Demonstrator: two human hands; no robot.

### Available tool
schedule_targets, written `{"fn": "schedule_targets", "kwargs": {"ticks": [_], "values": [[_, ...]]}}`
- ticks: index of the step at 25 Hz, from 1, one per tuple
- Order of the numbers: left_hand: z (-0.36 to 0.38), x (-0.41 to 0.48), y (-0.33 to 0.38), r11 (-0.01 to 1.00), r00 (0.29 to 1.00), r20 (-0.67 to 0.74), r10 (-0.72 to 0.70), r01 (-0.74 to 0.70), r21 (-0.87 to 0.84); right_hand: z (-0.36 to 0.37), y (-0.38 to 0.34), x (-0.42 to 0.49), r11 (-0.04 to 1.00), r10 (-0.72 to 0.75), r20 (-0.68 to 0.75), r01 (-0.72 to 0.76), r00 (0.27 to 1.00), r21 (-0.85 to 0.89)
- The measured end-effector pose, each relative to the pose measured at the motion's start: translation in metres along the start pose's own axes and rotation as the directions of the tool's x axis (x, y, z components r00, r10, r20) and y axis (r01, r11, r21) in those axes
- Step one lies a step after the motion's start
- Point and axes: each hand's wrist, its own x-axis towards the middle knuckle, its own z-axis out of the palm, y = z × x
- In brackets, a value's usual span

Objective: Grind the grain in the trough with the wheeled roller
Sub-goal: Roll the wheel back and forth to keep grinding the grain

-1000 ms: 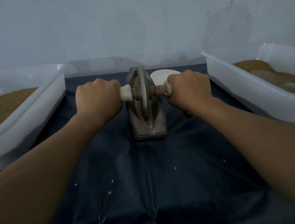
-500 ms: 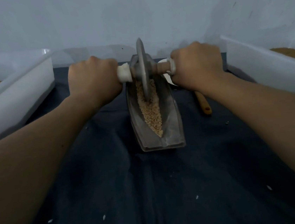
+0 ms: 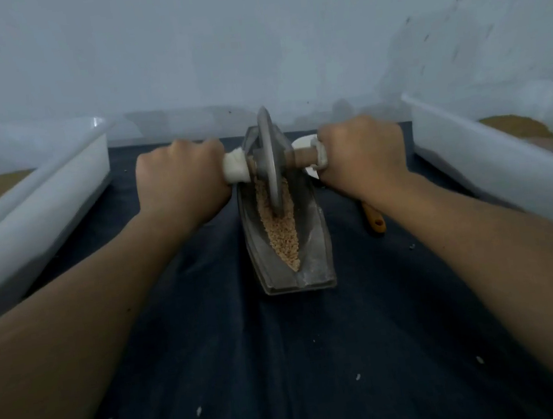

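Observation:
A grey boat-shaped metal trough [image 3: 318,252] lies lengthwise on a dark cloth, with pale crushed grain [image 3: 281,233] along its groove. The wheeled roller [image 3: 270,161], a grey metal disc on a wooden axle, stands upright in the far half of the trough with its rim in the grain. My left hand [image 3: 180,182] grips the white-wrapped left end of the axle. My right hand [image 3: 362,158] grips the right end. Both arms reach forward on either side of the trough.
White plastic tubs with brown grain stand at the left [image 3: 37,209] and the right [image 3: 490,164]. An orange handle [image 3: 374,220] lies right of the trough, and a white dish [image 3: 304,146] shows behind my right hand. Loose grains dot the dark cloth [image 3: 285,363]. A pale wall is close behind.
The roller has gone from the near part of the trough to its far half, uncovering the grain nearer me. Both hands went forward with it, and the view moved closer.

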Motion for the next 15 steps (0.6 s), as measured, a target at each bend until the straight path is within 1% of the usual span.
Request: {"fn": "schedule_targets", "kwargs": {"ticks": [3, 7, 9, 11, 13, 15], "values": [[-0.018, -0.012, 0.002, 1.000, 1.000, 0.023, 0.011, -0.012, 0.019, -0.013, -0.002, -0.017, 0.999, 0.006, 0.017, -0.006, 1.000, -0.031], [-0.048, -0.032, 0.003, 0.999, 0.998, 0.056, 0.042, -0.044, 0.030, -0.038, -0.004, -0.045, 1.000, 0.000, 0.035, 0.000, 0.999, -0.020], [-0.063, -0.041, 0.000, 0.997, 0.996, 0.041, 0.073, -0.075, 0.035, -0.050, -0.004, -0.061, 1.000, -0.007, 0.003, 0.007, 1.000, -0.015], [-0.071, -0.045, -0.004, 0.992, 0.992, -0.007, 0.125, -0.125, 0.027, -0.056, 0.000, -0.071, 1.000, -0.002, -0.033, 0.002, 0.999, -0.003], [-0.068, -0.039, -0.006, 0.984, 0.985, -0.023, 0.172, -0.171, 0.041, -0.050, 0.005, -0.074, 1.000, -0.008, 0.006, 0.008, 1.000, -0.001], [-0.057, -0.024, -0.005, 0.980, 0.984, 0.011, 0.179, -0.179, 0.090, -0.034, 0.008, -0.064, 0.999, 0.016, 0.091, -0.019, 0.996, 0.033]]}}
